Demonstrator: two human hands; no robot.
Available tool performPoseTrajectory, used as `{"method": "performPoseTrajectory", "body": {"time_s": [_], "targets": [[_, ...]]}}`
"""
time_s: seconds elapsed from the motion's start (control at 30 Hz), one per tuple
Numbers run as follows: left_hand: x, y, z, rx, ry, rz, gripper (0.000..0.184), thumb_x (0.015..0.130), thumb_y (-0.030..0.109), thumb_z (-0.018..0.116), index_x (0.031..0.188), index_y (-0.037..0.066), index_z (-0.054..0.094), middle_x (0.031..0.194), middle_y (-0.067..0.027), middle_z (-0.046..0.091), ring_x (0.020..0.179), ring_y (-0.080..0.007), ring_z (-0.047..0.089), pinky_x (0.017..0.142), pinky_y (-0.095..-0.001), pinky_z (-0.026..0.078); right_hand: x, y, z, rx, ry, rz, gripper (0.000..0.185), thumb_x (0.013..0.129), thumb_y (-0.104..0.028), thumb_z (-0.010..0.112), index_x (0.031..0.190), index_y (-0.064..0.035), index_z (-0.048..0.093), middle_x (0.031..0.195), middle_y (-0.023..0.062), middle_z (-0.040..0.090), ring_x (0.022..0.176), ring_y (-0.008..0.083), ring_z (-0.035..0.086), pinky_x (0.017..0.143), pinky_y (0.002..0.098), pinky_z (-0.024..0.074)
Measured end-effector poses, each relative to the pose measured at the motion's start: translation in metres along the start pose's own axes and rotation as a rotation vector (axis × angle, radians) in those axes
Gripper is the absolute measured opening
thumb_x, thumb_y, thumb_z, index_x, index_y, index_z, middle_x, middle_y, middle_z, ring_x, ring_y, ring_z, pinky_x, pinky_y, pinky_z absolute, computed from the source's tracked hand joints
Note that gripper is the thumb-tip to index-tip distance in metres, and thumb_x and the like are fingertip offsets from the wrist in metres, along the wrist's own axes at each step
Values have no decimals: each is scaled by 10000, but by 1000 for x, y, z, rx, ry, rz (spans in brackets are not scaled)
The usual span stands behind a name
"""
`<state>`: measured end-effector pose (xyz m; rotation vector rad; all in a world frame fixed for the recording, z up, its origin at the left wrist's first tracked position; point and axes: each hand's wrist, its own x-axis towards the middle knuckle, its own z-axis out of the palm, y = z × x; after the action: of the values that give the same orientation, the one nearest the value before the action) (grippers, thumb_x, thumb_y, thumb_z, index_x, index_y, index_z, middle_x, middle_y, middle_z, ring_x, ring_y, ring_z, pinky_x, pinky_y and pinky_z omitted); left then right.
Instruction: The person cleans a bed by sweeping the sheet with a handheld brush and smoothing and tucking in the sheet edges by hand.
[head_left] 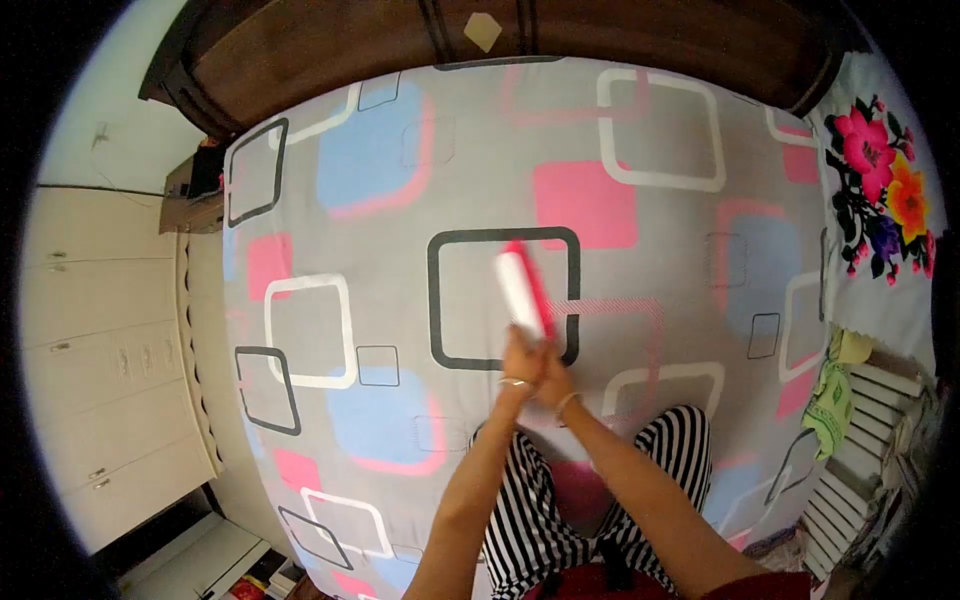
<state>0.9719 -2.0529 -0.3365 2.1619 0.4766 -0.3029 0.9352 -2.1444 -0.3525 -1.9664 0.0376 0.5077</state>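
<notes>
A black square outline (435, 300), printed on the grey patterned bedsheet (470, 185), serves as the landmark here; a pink-and-white brush (527, 290), blurred, shows over the right half of that outline, between its far and near edges. The brush lies straight ahead of the person's hands; its long axis runs away from the body, the far end tipped a little to the left and reaching close to the outline's far edge; its white side faces left and its pink side faces right.

Both hands meet at the brush's near end, by the outline's near edge; the left hand (520, 354) sits slightly farther forward and to the left, so it is nearer the white part; the right hand (552, 378) is tucked close against it, a little nearer the body. Both appear closed around the handle; the blur and overlap hide how the fingers interlock, and whether the brush touches the sheet cannot be told.

The forearms converge from below the outline, a bangle (517, 381) at the left wrist; legs in black-and-white striped trousers (675, 450) are bent on the near side of the outline; a dark wooden headboard (330, 50) stands well beyond its far edge.
</notes>
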Motion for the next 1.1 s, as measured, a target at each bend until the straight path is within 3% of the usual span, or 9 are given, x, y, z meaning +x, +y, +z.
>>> {"method": "performPoseTrajectory", "body": {"time_s": [0.1,0.33,0.43,0.5,0.7,0.87,0.93,0.97,1.1], "targets": [[-15,-88,-79,-127,157,-113,359,757,245,676,813,23,399,758,-131,511,657,-242,483,585,-371,426,-4,-30,102,125,-190,44,463,832,-203,535,1230,-43,360,1064,216,556,970,342,548,828,417,431],[-75,-236,-169,-277,375,-299,404,754,104,672,1046,-30,427,931,-106,538,818,-178,520,675,-290,460,-38,-82,227,-37,-423,-14,399,877,-279,441,1233,-104,393,1086,231,561,998,399,541,842,456,428],[-73,-207,-170,-385,419,-338,516,744,132,695,1126,-50,400,972,-131,534,878,-210,531,721,-319,475,-30,-137,154,-51,-700,295,409,879,-296,439,1237,-105,386,1106,228,552,995,399,540,837,455,428],[-66,-175,-142,-343,449,-215,524,743,139,696,1133,-46,398,972,-137,537,866,-216,534,717,-318,474,-30,-94,156,-42,-460,-58,474,889,-372,444,1266,-95,368,1016,244,583,906,407,569,783,445,446],[-62,33,-8,-98,255,17,600,744,202,697,1185,-33,364,997,-167,557,880,-242,563,700,-336,473,-53,-66,-61,203,-69,-69,408,878,-283,472,1217,-64,410,1083,244,555,974,394,544,836,436,432],[-66,154,93,-657,-401,30,501,850,117,565,1271,-12,325,1194,-169,461,942,-243,569,747,-326,489,-63,-2,-230,-145,173,228,483,854,-301,527,1277,-107,398,1089,166,584,976,331,575,834,394,448],[-57,152,142,106,-172,639,468,861,174,519,1271,11,363,1310,-185,396,1147,-310,461,926,-403,400,-72,27,-275,-97,211,297,477,848,-299,535,1272,-115,414,1098,166,584,985,326,576,835,385,451],[-50,142,167,203,-199,669,478,849,188,517,1282,39,380,1358,-188,344,1258,-341,313,1044,-489,192,-73,49,-292,-94,298,258,443,822,-248,557,1223,-100,438,1027,157,605,908,293,596,792,388,464],[-30,140,202,539,-188,730,488,835,226,505,1283,59,404,1382,-141,333,1295,-325,258,1051,-536,120,-70,99,-344,-64,280,303,500,791,-286,579,1235,-99,447,1012,183,615,910,346,605,770,399,479]]}}
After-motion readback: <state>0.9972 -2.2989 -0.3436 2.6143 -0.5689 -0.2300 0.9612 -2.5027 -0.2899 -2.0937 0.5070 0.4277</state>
